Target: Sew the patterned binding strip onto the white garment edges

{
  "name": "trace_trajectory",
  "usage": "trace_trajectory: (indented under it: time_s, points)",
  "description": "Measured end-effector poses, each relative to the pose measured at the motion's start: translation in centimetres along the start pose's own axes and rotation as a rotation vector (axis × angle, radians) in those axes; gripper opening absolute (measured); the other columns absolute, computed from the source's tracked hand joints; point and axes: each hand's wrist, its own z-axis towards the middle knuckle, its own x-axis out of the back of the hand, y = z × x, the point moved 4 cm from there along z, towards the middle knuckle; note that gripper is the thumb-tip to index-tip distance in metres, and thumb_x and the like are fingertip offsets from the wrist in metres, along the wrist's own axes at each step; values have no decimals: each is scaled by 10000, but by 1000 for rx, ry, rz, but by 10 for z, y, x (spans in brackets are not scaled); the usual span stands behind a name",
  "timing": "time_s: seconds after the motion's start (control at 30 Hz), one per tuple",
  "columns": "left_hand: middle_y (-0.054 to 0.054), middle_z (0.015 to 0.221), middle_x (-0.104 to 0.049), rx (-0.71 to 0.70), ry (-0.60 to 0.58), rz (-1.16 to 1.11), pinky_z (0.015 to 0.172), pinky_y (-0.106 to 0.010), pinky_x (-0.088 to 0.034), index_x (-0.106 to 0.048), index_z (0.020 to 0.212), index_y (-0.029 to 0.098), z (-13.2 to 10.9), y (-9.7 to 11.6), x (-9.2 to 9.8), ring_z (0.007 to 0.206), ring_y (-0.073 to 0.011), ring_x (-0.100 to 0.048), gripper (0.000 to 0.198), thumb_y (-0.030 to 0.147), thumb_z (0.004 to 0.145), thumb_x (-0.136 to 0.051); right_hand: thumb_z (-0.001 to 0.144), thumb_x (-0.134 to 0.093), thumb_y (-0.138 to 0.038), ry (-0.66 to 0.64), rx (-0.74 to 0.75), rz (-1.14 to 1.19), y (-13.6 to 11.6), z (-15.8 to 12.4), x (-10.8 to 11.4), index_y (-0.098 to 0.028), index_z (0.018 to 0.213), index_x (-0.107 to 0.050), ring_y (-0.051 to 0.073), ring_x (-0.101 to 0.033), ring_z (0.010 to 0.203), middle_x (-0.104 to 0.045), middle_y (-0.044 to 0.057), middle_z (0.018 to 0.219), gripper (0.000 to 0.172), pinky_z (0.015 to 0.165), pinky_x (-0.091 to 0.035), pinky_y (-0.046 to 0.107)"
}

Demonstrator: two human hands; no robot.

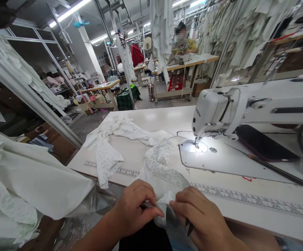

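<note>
Left grip: my left hand (134, 209) is pinching the white leaf-print fabric (158, 174) firmly, just off the edge of the sewing table (151, 118).
Right grip: my right hand (200, 216) is clenching the same fold, with a dark pointed tool (189, 228), perhaps snips, showing below my fingers.
Risk: that point is sitting close to the cloth, so a slipping finger could be nicking it.
Hidden: my fingers are covering the fold, so I cannot tell what the tool is touching.
Nearby: the sewing machine (219, 111) is standing to my right, its needle clear of this fabric.
</note>
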Motion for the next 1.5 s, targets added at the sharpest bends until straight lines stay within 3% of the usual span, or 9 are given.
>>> trace_trajectory:
  time_s: [0.3,0.4,0.5,0.63,0.83,0.97,1.17,1.3,1.5]
  points:
    - [-49,792,-667,119,70,-181,728,-239,-495,-627,798,167,3,4,-1,777,-142,-620,119,90,865,-567,839,-476,17,-12,-48,39,0,3,-1,-191,935,-536,155,-505,687,-584,28,767,237,567,-436,254]
    - [-46,802,-687,125,-59,-243,729,-242,-496,-596,802,174,1,6,-5,759,-139,-634,132,142,904,-519,849,-448,3,-53,-96,90,1,5,-2,-211,922,-514,157,-527,691,-587,19,763,235,571,-445,255]
    - [-35,703,-646,120,-207,117,648,-248,-472,-593,766,180,-13,-8,5,671,-151,-606,190,158,905,-466,857,-420,-18,-68,-148,150,6,5,7,-228,925,-508,157,-545,699,-579,11,769,237,585,-455,260]
    - [-8,595,-572,208,-136,434,551,-251,-414,-573,683,187,-32,-30,30,562,-152,-536,258,163,916,-464,887,-486,-92,-64,-330,152,16,6,20,-237,838,-474,137,-528,644,-527,-18,731,154,566,-438,250]
    - [-96,1052,-660,190,-45,80,887,-343,-459,-605,1113,172,-7,-1,8,993,-228,-586,372,387,824,-695,942,-467,-204,-269,-480,261,11,18,8,-261,946,-561,144,-572,731,-577,-10,823,110,628,-465,266]
    - [-31,787,-644,412,-197,-114,727,-267,-440,-668,835,173,4,-2,-1,775,-160,-583,155,265,901,-562,983,-424,-300,-387,-564,294,20,14,12,-248,868,-593,163,-594,771,-601,8,828,211,681,-491,297]
    - [-14,762,-628,605,-228,-173,686,-248,-408,-653,797,163,6,-3,1,732,-147,-558,156,289,855,-582,979,-418,-324,-214,-550,164,17,9,11,-255,1234,-555,259,-488,1259,-487,104,1411,297,1003,-441,460]
    - [-9,746,-626,605,-220,-138,689,-251,-412,-653,785,162,7,1,-1,725,-150,-562,124,261,821,-587,973,-434,-369,-373,-639,334,3,13,-5,-236,1034,-622,213,-637,920,-676,64,1010,238,781,-525,349]
    - [-2,742,-645,680,-225,-52,621,-232,-399,-670,785,169,1,-3,8,699,-144,-570,86,188,780,-587,958,-445,-436,-431,-822,549,7,14,-5,-217,800,-560,153,-491,698,-515,-18,730,294,622,-414,263]
